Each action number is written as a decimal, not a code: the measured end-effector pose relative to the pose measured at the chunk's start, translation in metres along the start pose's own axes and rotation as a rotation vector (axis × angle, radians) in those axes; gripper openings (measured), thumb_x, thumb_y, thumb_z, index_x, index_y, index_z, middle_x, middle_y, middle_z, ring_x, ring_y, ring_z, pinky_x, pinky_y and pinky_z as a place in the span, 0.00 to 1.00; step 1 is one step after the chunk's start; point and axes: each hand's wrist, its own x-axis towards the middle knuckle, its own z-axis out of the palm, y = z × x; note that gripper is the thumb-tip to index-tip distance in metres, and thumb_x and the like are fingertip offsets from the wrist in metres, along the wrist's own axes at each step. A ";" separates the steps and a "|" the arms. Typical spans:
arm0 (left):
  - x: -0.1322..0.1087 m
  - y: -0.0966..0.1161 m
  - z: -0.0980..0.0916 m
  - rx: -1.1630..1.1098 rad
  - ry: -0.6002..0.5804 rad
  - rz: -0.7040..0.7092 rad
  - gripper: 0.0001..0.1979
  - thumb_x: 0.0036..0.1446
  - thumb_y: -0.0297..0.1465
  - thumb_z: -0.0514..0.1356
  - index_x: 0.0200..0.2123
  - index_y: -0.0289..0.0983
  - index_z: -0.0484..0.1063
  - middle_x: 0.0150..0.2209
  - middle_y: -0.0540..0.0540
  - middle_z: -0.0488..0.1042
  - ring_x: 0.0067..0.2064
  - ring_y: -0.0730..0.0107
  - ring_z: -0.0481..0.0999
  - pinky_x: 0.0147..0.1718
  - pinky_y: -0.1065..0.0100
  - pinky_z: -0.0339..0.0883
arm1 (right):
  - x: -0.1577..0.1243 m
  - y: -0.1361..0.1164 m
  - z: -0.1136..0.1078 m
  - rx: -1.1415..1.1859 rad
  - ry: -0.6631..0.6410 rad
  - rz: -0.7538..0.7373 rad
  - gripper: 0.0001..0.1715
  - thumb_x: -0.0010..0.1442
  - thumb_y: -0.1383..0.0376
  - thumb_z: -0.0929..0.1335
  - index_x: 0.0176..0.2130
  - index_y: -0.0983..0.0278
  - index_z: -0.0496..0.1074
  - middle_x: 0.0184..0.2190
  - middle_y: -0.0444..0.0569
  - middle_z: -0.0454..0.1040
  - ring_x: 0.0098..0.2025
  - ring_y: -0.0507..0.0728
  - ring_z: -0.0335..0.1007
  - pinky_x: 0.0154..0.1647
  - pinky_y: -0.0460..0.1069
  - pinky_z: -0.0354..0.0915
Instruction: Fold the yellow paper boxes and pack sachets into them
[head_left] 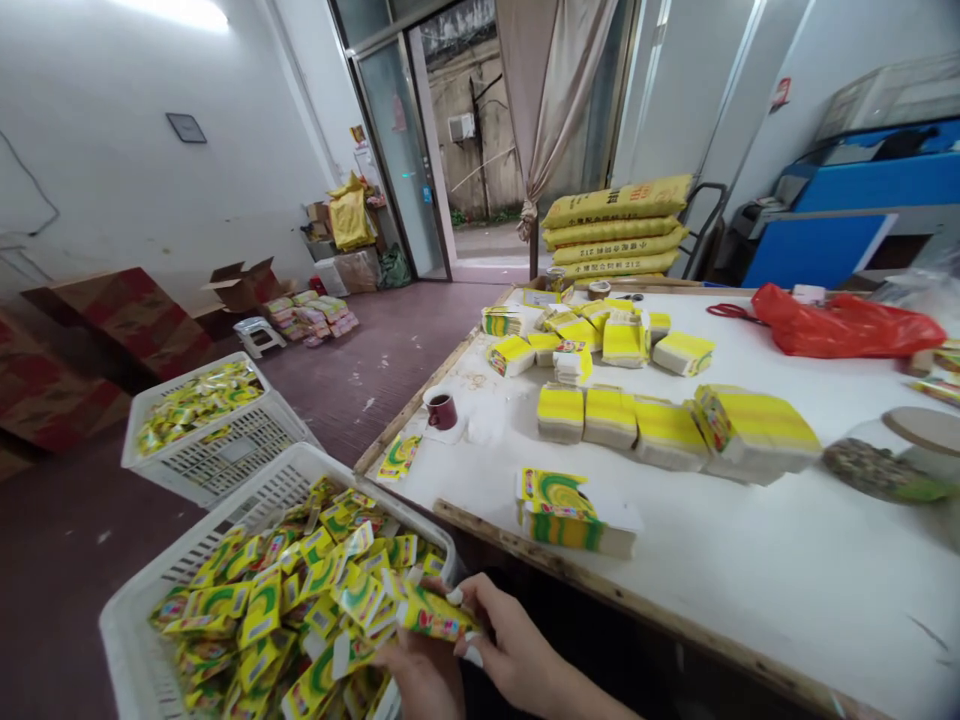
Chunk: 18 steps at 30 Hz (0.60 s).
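Note:
At the bottom edge, my right hand (506, 645) pinches a small yellow-green packet (435, 615) over the near white basket (225, 545), which is full of several such packets. My left hand (420, 675) sits just below it, its fingers curled against the packets at the basket's rim; what it grips is hidden. A stack of flat yellow-green wrappers (574, 512) lies on the white table (750, 570) near its front edge.
Rows of bundled yellow wrappers (660, 430) cross the table's middle, with a red cup (441, 410) at its left edge and a red plastic bag (847, 325) at the back. A second white basket (217, 440) stands on the floor. Yellow sacks (615, 225) are stacked by the door.

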 end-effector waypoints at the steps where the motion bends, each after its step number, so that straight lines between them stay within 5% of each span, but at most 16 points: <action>1: -0.008 -0.007 0.007 -0.043 0.010 -0.019 0.28 0.51 0.58 0.57 0.43 0.43 0.77 0.39 0.43 0.79 0.48 0.51 0.78 0.42 0.56 0.74 | -0.007 0.001 -0.009 -0.001 0.042 -0.017 0.12 0.53 0.70 0.66 0.40 0.62 0.64 0.32 0.41 0.63 0.32 0.51 0.54 0.33 0.46 0.54; 9: -0.059 -0.033 0.054 -0.407 0.122 -0.279 0.26 0.32 0.50 0.75 0.31 0.37 0.79 0.31 0.48 0.81 0.33 0.64 0.80 0.33 0.68 0.76 | -0.053 0.017 -0.056 0.026 0.228 -0.033 0.09 0.59 0.60 0.66 0.38 0.63 0.68 0.32 0.45 0.70 0.34 0.53 0.65 0.35 0.48 0.62; 13: -0.069 -0.026 0.061 -0.391 0.072 -0.288 0.25 0.31 0.47 0.77 0.29 0.36 0.79 0.29 0.47 0.81 0.30 0.68 0.78 0.31 0.70 0.75 | -0.065 0.022 -0.067 -0.046 0.330 -0.070 0.07 0.59 0.61 0.65 0.34 0.63 0.69 0.30 0.45 0.70 0.32 0.53 0.65 0.33 0.48 0.62; 18: -0.066 -0.011 0.065 -0.351 0.079 -0.168 0.23 0.32 0.43 0.77 0.31 0.37 0.79 0.31 0.50 0.81 0.32 0.69 0.79 0.32 0.73 0.75 | -0.072 0.020 -0.089 -0.135 0.269 -0.127 0.08 0.56 0.67 0.64 0.33 0.63 0.74 0.31 0.46 0.72 0.34 0.54 0.67 0.36 0.48 0.61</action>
